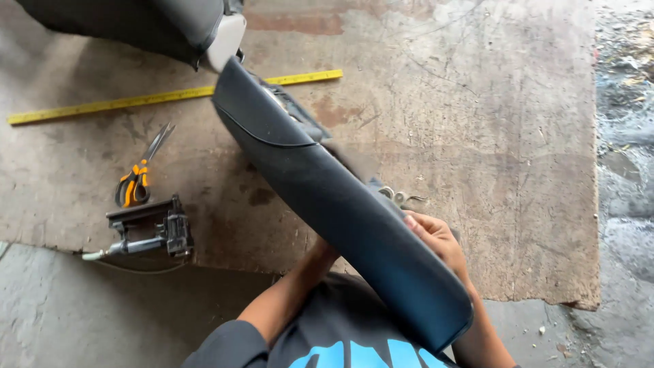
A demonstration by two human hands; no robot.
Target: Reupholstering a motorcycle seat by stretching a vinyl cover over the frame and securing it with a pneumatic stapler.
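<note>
Yellow measuring rule (170,95): lies flat across the upper left of the worn board (477,136), its middle hidden behind the cushion.

Scissors (138,178), orange handles, blades shut: flat on the board below the rule.

Black stapling tool (151,228) with pale hose: just below the scissors, at the board's near edge.

Left hand: hidden behind the cushion; only the forearm shows, reaching up under it. Whether its fingers are closed or apart cannot be told.

Black padded seat cushion (340,204): long, upholstered, tilted on edge, running from upper left to lower right over the board, its lower end against the person's chest.

Right hand (436,238): fingers curled and clamped on the cushion's right edge near the lower end.

Small metal pieces (398,197): on the board just beyond the right hand.

Concrete floor (627,170): at the far right.
</note>
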